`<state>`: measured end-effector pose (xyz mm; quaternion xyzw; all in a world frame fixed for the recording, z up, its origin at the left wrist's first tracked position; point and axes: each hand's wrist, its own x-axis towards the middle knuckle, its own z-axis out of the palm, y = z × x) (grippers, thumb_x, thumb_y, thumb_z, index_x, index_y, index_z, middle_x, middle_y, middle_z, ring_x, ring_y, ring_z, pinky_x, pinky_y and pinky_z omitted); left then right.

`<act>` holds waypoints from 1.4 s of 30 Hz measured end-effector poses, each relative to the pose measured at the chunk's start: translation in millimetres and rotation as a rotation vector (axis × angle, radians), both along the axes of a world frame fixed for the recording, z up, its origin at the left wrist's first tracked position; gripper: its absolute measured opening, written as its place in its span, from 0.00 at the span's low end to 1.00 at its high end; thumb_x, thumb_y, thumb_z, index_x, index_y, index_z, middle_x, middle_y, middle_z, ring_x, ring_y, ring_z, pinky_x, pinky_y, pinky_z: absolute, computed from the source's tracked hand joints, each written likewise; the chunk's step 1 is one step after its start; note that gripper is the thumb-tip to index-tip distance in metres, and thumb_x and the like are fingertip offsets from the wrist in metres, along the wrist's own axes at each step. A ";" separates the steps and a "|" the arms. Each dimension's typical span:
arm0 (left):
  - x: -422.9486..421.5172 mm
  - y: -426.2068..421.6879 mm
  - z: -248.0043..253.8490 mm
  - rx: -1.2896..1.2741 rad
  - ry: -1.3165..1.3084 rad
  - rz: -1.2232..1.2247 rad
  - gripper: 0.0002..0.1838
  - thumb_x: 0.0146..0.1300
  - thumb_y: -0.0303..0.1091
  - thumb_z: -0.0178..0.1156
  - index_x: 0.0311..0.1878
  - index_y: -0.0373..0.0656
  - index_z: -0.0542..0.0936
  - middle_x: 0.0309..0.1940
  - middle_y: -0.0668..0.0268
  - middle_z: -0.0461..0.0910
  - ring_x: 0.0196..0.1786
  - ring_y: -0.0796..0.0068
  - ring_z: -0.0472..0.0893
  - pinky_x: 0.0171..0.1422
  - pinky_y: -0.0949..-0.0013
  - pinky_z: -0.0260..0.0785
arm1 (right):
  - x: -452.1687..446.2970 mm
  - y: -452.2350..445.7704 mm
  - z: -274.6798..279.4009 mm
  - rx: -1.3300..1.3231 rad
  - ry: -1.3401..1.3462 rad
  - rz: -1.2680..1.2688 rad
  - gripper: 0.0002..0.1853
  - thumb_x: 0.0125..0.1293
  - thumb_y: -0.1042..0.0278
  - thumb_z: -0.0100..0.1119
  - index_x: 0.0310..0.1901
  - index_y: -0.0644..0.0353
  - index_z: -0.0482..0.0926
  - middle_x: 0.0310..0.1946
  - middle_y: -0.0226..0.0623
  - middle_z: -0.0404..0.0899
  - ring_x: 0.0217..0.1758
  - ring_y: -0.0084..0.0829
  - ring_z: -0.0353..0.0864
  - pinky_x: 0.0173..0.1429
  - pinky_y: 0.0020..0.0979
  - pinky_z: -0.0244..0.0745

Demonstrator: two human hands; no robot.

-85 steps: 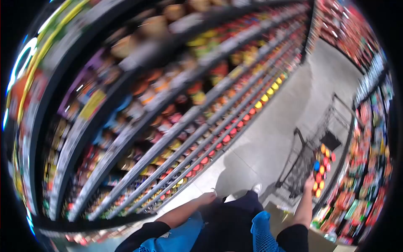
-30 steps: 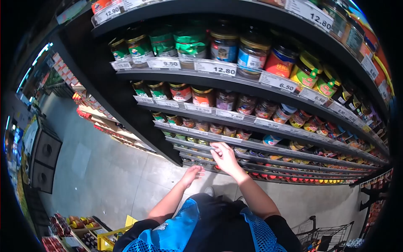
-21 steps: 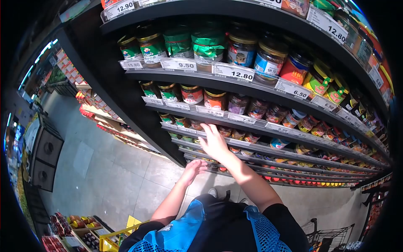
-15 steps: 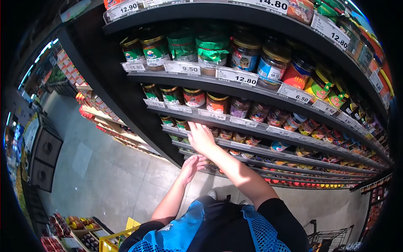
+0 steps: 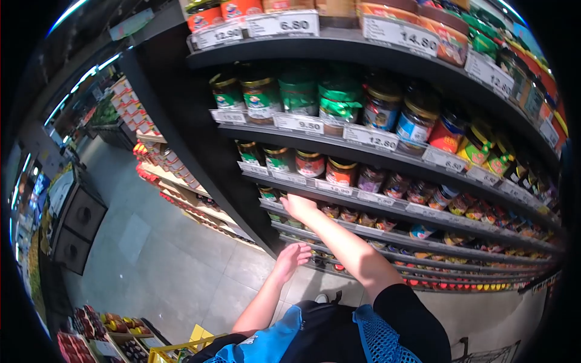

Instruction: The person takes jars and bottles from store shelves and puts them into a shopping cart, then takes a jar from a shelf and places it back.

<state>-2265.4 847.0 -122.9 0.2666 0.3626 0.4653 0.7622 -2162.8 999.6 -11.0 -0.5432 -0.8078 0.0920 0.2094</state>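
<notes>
My right hand reaches into the shelf tier below the row of green- and red-labelled jars. Its fingertips go in under the shelf lip among the jars there and are hidden, so I cannot tell whether they grip anything. Beside it on the left is a small green-labelled jar. Just above stand a green-labelled jar, a red-labelled jar and an orange-labelled jar, all with gold lids. My left hand hovers lower down in front of the shelves, open and holding nothing.
Price-tag strips run along the curved shelf edges. A dark end panel bounds the shelving on the left. Beyond it lies the tiled aisle floor. A yellow basket is at lower left, a black wire cart at lower right.
The view has shifted, so the shelves appear lower and further right. My right hand has gone deeper into the tier, its fingers now out of sight. My left hand remains open below it.
</notes>
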 end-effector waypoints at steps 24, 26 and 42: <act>-45.1 -29.2 -21.4 -0.087 -0.041 0.123 0.17 0.76 0.41 0.50 0.58 0.40 0.74 0.54 0.61 0.80 0.52 0.70 0.82 0.54 0.67 0.75 | -11.1 41.3 -25.1 -0.486 0.075 -0.126 0.37 0.66 0.39 0.53 0.66 0.62 0.70 0.67 0.53 0.68 0.72 0.45 0.66 0.74 0.38 0.58; -49.0 -30.0 -21.7 -0.085 -0.039 0.120 0.17 0.76 0.42 0.50 0.58 0.41 0.74 0.53 0.62 0.80 0.52 0.71 0.81 0.54 0.68 0.74 | -11.7 39.2 -23.7 -0.459 0.024 -0.132 0.37 0.65 0.39 0.54 0.65 0.63 0.71 0.65 0.54 0.71 0.69 0.47 0.69 0.72 0.39 0.62; -37.1 -20.2 -20.2 -0.105 -0.045 0.087 0.16 0.77 0.41 0.48 0.56 0.41 0.75 0.54 0.60 0.81 0.52 0.70 0.81 0.54 0.68 0.74 | -0.6 -17.2 -7.6 -0.024 0.168 -0.088 0.23 0.56 0.51 0.68 0.43 0.62 0.80 0.40 0.53 0.83 0.46 0.51 0.84 0.51 0.46 0.78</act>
